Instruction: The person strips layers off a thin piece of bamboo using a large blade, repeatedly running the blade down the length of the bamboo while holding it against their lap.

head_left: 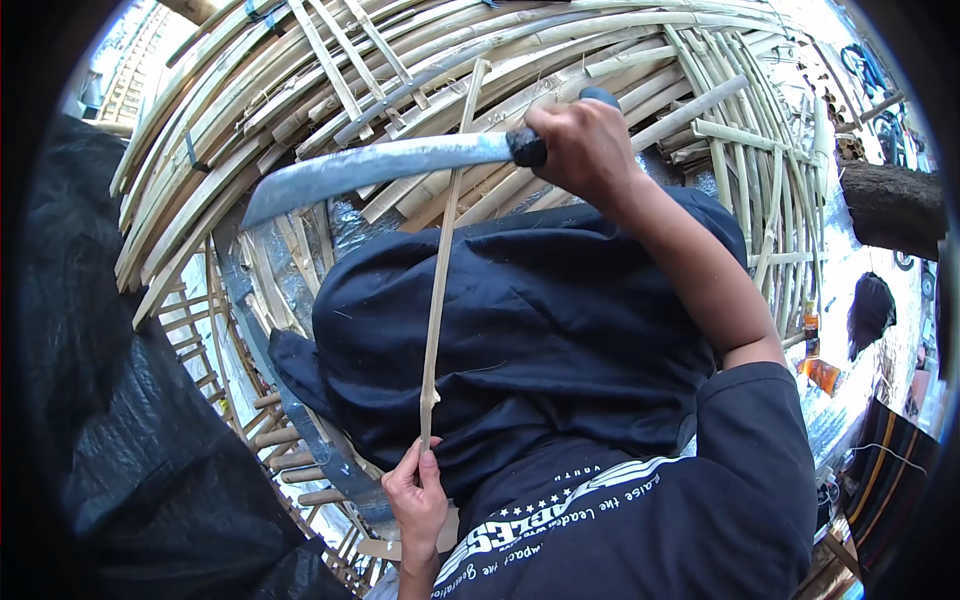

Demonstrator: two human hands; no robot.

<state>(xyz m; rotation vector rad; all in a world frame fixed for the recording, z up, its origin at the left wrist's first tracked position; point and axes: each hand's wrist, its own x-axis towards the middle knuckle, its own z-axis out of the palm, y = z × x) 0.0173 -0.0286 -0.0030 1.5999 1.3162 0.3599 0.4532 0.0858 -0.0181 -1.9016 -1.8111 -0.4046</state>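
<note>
My right hand is wrapped round the dark handle of a machete. Its broad grey blade points left and crosses over a thin bamboo strip near the strip's upper part; whether the two touch I cannot tell. Low in the picture, my left hand pinches the strip's near end between thumb and fingers. From there the strip runs up across my lap, past a small knot, to the stacked bamboo. Dark cloth covers my legs beneath the strip.
Long split bamboo slats lie heaped ahead, with a bamboo lattice at the right. Black sheeting hangs at the left beside bamboo slatting. A dark log, a black bag and an orange-labelled bottle are at the far right.
</note>
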